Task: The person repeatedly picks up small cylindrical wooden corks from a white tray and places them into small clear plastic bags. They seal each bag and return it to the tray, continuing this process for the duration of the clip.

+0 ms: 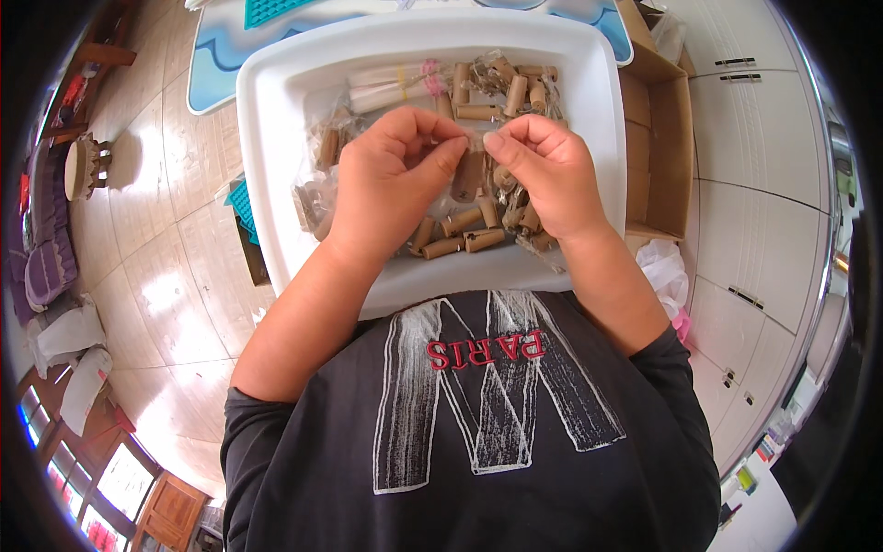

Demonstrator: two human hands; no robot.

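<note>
Over the white plastic tub [267, 175], both my hands pinch the top edge of a small clear plastic bag [468, 180] with a brown cylinder inside. My left hand [397, 170] has thumb and forefinger pressed together at the bag's left corner. At the right corner, my right hand [550, 170] does the same, a short gap from the left. Below and around them lie loose brown cylinders [462, 221], several with twine attached. More bagged pieces [322, 152] rest along the tub's left side. Bundles of pale sticks [382, 85] with pink and yellow bands lie at the back.
The tub stands against a blue-and-white table [216, 64]. An open cardboard box [662, 147] is to its right, beside white cabinets [754, 138]. A white plastic bag [660, 271] sits below the box. Teal grid trays [241, 210] show at the left, and a stool [85, 167] stands farther off.
</note>
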